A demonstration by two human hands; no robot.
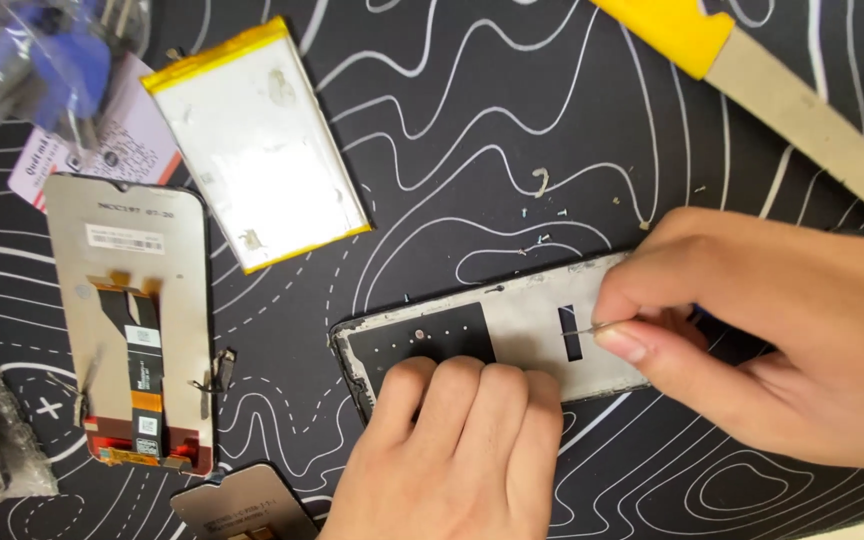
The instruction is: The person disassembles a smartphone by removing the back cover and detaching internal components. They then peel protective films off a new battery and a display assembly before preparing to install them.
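2 hands work on a phone frame on a black mat.

The left hand (452,450) presses with curled fingers on the phone frame (512,335), near the mat's (472,130) front edge. The right hand (762,330) pinches a thin metal tool (580,332) at the frame's slot. The frame looks light, thin, easy to bend; better to hold it at the edges. A battery (257,140), a screen panel (132,320) and a yellow-handled knife (752,75) lie around.

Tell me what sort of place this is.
Likely a phone repair bench. A bare battery and a loose screen with ribbon cables lie on a black work mat, and the left hand steadies a phone frame while the right hand works on it with a thin tool.
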